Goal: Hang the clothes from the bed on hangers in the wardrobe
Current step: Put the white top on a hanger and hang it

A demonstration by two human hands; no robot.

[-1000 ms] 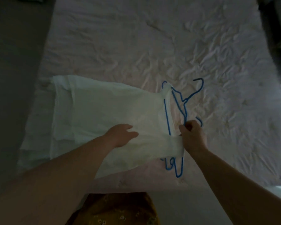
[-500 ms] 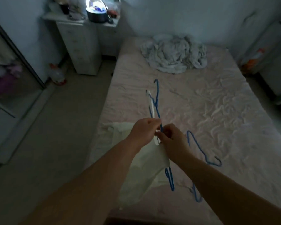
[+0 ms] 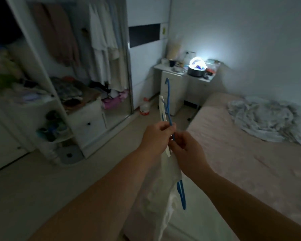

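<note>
- My left hand [image 3: 156,136] has its grip closed, fingers curled round the blue hanger [image 3: 169,108] at mid-length, together with a strap of the white garment [image 3: 156,193].
- My right hand [image 3: 186,150] sits just beside and below the left, touching it; its fingers are curled in a pinch on the same hanger and on the cloth at that point.
- The hanger stands close to upright between the two grips. Its hook end rises above my left hand; its lower end shows below my right wrist, beside the garment.
- A white strap runs up along the hanger above my left grip.
- The garment hangs from both grips, draped down between my forearms, over the floor [image 3: 42,180] off the bed's [image 3: 241,153] left edge.
- The wardrobe [image 3: 87,66] stands open at upper left, clothes hanging inside, well apart from the hanger.
- A crumpled blanket [image 3: 271,119] lies at the bed's far end.
- A lit lamp [image 3: 197,64] stands on the counter [image 3: 165,67] beside the bed.
</note>
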